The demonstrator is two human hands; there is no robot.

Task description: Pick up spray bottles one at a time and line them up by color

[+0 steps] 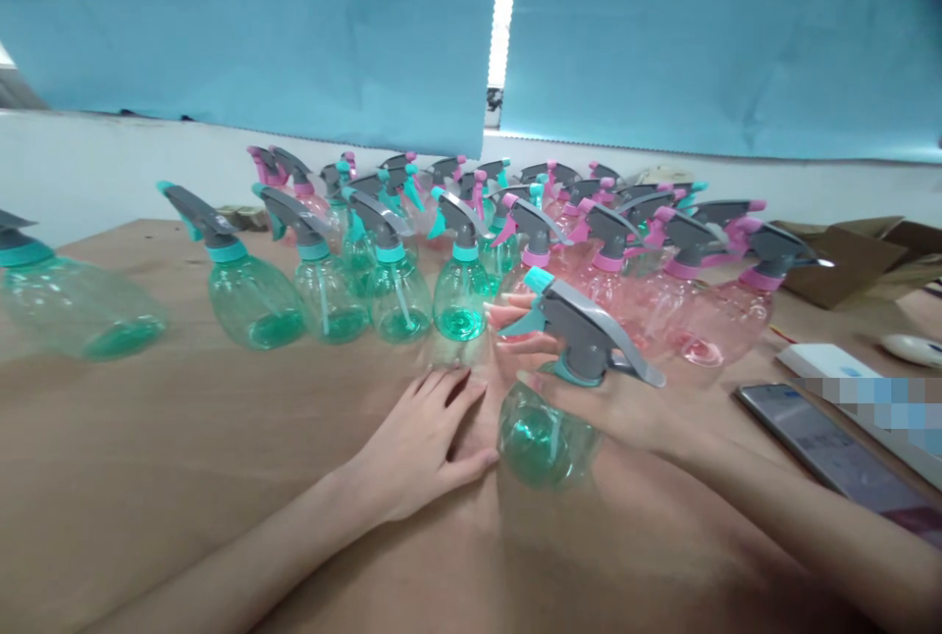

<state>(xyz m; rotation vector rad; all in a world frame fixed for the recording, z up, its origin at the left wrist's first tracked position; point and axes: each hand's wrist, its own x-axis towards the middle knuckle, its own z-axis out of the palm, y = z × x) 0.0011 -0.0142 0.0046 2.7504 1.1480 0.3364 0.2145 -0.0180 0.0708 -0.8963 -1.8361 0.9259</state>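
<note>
- While the left hand (416, 443) is kept palm-down on the wooden table (147, 438), fingers a bit spread, nothing's being held in it.
- One green spray bottle (549, 443) is parked front and center, just beside the left thumb, its gray head topped by a teal nozzle.
- Its neck is crossed by the right hand (622, 416), thumb below the collar, fingers stretched out behind the head; whether it's actually clamped can't be told, tbh.
- Both hands are set apart, with a small gap between them.
- Behind them, green bottles (397, 295) are lined up to the left and pink bottles (736, 310) to the right, with more crammed in behind.
- On the far right, a phone (831, 457) and a white box (846, 364) can be seen, cardboard (839, 261) beyond.
</note>
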